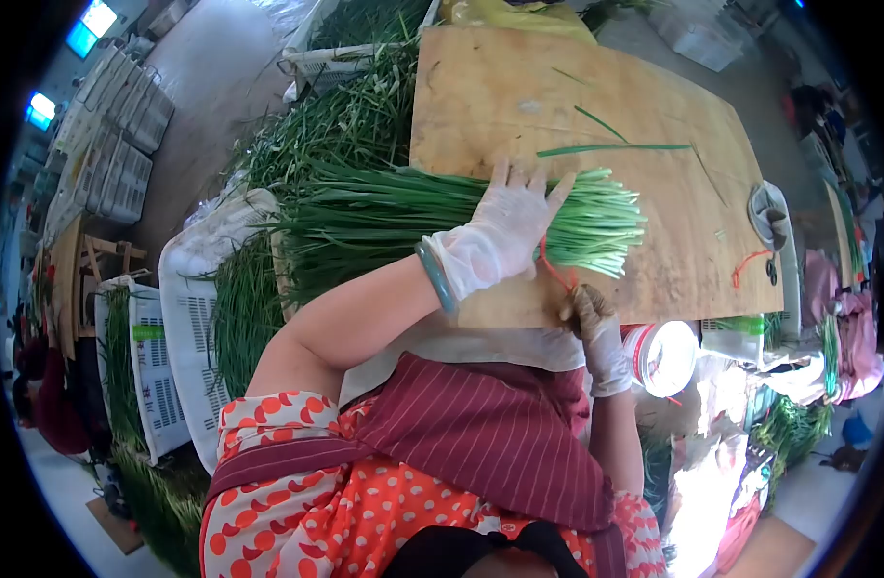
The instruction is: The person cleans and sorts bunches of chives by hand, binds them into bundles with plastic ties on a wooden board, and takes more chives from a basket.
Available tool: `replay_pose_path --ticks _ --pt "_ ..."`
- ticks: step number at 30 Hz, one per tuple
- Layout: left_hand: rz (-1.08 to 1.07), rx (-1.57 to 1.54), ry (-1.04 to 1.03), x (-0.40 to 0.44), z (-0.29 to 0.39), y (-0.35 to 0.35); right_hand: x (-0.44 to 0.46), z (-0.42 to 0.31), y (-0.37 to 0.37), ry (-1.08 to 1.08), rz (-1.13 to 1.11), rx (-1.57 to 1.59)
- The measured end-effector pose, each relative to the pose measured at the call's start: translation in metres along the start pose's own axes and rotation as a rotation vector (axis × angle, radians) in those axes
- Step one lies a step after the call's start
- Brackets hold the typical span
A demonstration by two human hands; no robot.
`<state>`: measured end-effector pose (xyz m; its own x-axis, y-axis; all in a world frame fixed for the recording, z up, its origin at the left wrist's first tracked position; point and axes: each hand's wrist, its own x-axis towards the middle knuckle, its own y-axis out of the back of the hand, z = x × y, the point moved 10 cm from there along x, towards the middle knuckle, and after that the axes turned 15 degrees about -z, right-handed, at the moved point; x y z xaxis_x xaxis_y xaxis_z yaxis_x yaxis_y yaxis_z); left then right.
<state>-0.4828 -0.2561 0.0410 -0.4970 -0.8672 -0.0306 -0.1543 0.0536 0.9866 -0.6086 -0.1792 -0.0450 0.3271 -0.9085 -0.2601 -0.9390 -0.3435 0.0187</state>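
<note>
A thick bundle of long green leafy stalks (394, 207) lies across the wooden board, its pale cut ends to the right. My left hand (504, 226), in a whitish glove with a green bangle at the wrist, holds the bundle from above near the pale end, fingers over the stalks. A red tie (557, 270) runs by the bundle's near side, under my left hand's edge. My right hand (593, 323), in a glove with brown-stained fingers, pinches the tie at the board's near edge; its fingertips are partly hidden.
Loose stalks (615, 148) lie on the board (673, 222). Scissors (771, 270) and another red tie (750, 260) are at its right edge. A white round container (666, 358) stands near my right wrist. White crates (186, 318) and heaped greens (350, 125) are on the left.
</note>
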Motion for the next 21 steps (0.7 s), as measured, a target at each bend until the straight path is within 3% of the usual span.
replay_pose_path --ticks 2,4,5,8,9,10,11,12,13,15,17,18,19,21 --pt "0.04 -0.011 -0.04 0.001 0.005 0.001 -0.006 -0.004 -0.003 0.121 0.019 -0.176" --pt "-0.086 -0.272 0.003 0.004 0.001 -0.008 -0.014 -0.016 -0.013 -0.028 0.063 -0.333" --pt "-0.074 -0.267 -0.021 0.001 0.005 -0.008 -0.022 -0.048 -0.027 0.177 0.134 -0.521" --pt "-0.036 -0.253 -0.005 -0.003 0.007 -0.003 -0.035 -0.089 -0.045 0.334 0.188 -0.901" --pt "-0.018 -0.298 -0.026 -0.007 0.009 0.002 -0.042 -0.104 -0.049 0.482 0.243 -0.869" --pt "0.028 -0.312 -0.041 -0.008 0.012 0.009 -0.028 -0.086 -0.041 0.295 0.174 -0.625" --pt "0.044 -0.279 -0.028 -0.012 0.016 0.018 -0.041 -0.101 -0.036 0.618 0.37 -0.489" --pt "-0.106 -0.271 0.041 -0.006 0.014 0.009 -0.031 -0.096 -0.036 0.552 0.262 -0.33" --pt "-0.043 -0.244 0.026 -0.008 0.015 0.009 -0.022 -0.083 -0.039 0.323 0.138 -0.293" --pt "-0.011 -0.25 -0.01 -0.007 0.019 0.013 -0.022 -0.087 -0.03 0.322 0.175 -0.305" --pt "-0.081 -0.284 -0.016 -0.001 0.01 0.004 -0.021 -0.097 -0.05 0.322 -0.112 -0.311" --pt "-0.066 -0.277 -0.05 0.001 0.002 0.013 -0.029 -0.101 -0.054 0.456 -0.127 -0.317" --pt "-0.186 -0.597 -0.15 0.003 -0.009 0.013 -0.035 -0.095 -0.046 0.464 -0.087 -0.323" --pt "-0.384 -1.327 -0.232 0.019 -0.041 -0.03 -0.033 -0.042 -0.067 0.109 -0.468 0.172"
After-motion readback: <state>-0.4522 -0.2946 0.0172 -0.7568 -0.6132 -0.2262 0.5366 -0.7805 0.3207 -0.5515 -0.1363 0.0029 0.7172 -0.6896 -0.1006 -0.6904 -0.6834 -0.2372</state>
